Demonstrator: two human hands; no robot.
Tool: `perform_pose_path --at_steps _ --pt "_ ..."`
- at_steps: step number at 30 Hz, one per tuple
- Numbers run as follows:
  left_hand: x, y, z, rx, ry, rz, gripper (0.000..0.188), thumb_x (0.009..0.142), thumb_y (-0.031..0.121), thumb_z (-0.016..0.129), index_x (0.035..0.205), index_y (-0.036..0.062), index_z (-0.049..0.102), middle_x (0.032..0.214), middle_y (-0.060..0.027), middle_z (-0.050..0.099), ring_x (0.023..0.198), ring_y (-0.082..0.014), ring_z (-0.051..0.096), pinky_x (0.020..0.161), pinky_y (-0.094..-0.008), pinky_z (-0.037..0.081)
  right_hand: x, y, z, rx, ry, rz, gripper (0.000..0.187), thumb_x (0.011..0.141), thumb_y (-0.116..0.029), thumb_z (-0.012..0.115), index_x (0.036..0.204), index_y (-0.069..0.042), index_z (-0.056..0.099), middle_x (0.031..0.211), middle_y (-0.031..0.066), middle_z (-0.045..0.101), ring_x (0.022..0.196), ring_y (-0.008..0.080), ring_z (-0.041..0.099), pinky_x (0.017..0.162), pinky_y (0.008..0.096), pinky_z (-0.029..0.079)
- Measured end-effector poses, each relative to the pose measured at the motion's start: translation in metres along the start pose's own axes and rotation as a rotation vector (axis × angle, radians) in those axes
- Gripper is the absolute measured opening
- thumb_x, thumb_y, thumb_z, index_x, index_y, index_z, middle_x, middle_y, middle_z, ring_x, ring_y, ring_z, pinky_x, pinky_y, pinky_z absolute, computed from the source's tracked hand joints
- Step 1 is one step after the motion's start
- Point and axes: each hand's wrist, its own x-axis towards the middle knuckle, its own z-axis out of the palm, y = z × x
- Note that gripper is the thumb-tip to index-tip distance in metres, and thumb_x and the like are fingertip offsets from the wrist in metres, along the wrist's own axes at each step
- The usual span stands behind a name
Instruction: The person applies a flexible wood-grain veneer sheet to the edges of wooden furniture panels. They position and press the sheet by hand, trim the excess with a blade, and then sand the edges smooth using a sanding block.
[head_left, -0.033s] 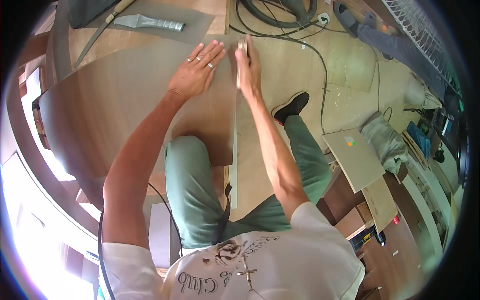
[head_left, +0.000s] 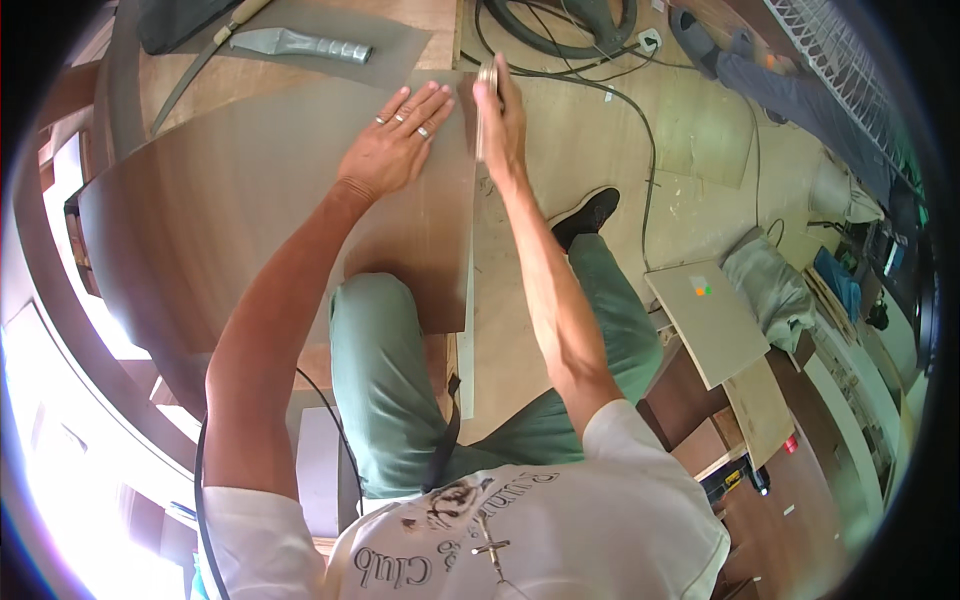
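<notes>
A wide brown wood panel (head_left: 230, 215) with a curved left side lies in front of me. My left hand (head_left: 392, 148) rests flat on its right part, fingers stretched out and rings on them. My right hand (head_left: 506, 130) is closed round a pale flat block (head_left: 482, 140), which looks like a sanding block. It stands on edge along the panel's right edge. The block's working face is turned from view, and motion blurs it a little. My left knee (head_left: 375, 300) is at the panel's near edge.
Beyond the panel lie a silvery tool with a ribbed handle (head_left: 300, 45) and a wooden-handled tool with a long curved blade (head_left: 190, 85). Black cables (head_left: 640, 120) cross the floor at right. Another person's leg (head_left: 800, 90) shows at upper right. Boards (head_left: 708, 325) stand at my right.
My right hand and the block have slid a little farther away along the panel's right edge. My left hand has stayed in place.
</notes>
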Motion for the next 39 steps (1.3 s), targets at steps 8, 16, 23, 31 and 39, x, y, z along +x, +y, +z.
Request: perform_pose_path --at_steps 8,16,23,31,39 --pt "-0.013 -0.003 0.001 0.023 0.01 -0.019 0.061 0.097 0.015 0.054 0.156 0.0073 0.041 0.164 -0.0042 0.036 0.153 -0.0205 0.03 0.128 -0.0422 0.022 -0.043 0.005 0.005 -0.08 -0.009 0.073 0.072 0.1 -0.037 0.061 0.154 0.004 0.039 0.155 0.0266 0.042 0.147 0.0369 0.037 0.121 0.043 0.029" --pt "-0.01 -0.004 0.0 0.022 0.014 -0.012 0.062 0.096 0.015 0.056 0.156 0.0064 0.04 0.163 -0.0052 0.037 0.153 -0.0211 0.029 0.128 -0.0424 0.023 -0.045 0.004 0.006 -0.051 -0.004 0.043 0.072 0.1 -0.038 0.063 0.154 0.004 0.04 0.156 0.026 0.04 0.146 0.0371 0.038 0.12 0.0433 0.031" --pt "0.002 0.0 0.001 0.043 -0.006 0.015 0.063 0.096 0.015 0.056 0.156 0.0075 0.04 0.164 -0.0045 0.037 0.154 -0.0201 0.029 0.128 -0.0418 0.021 0.005 -0.001 0.001 0.009 -0.002 0.029 0.072 0.099 -0.035 0.064 0.154 0.003 0.039 0.156 0.0255 0.041 0.146 0.0347 0.039 0.12 0.0415 0.031" --pt "-0.003 -0.001 -0.001 0.001 0.004 -0.008 0.062 0.096 0.014 0.055 0.156 0.0084 0.041 0.163 -0.0056 0.037 0.153 -0.0212 0.031 0.127 -0.0421 0.022 0.006 -0.01 0.002 0.075 -0.015 0.076 0.072 0.101 -0.038 0.06 0.155 0.004 0.037 0.156 0.0245 0.042 0.144 0.032 0.041 0.118 0.0389 0.034" --pt "-0.013 -0.008 0.004 -0.041 0.043 -0.007 0.063 0.096 0.01 0.054 0.157 0.008 0.04 0.162 -0.0067 0.039 0.152 -0.0227 0.033 0.126 -0.0436 0.024 -0.155 0.027 -0.013 -0.084 -0.069 0.051 0.068 0.098 -0.029 0.062 0.155 0.0 0.039 0.155 0.0256 0.042 0.144 0.0385 0.04 0.12 0.0456 0.029"
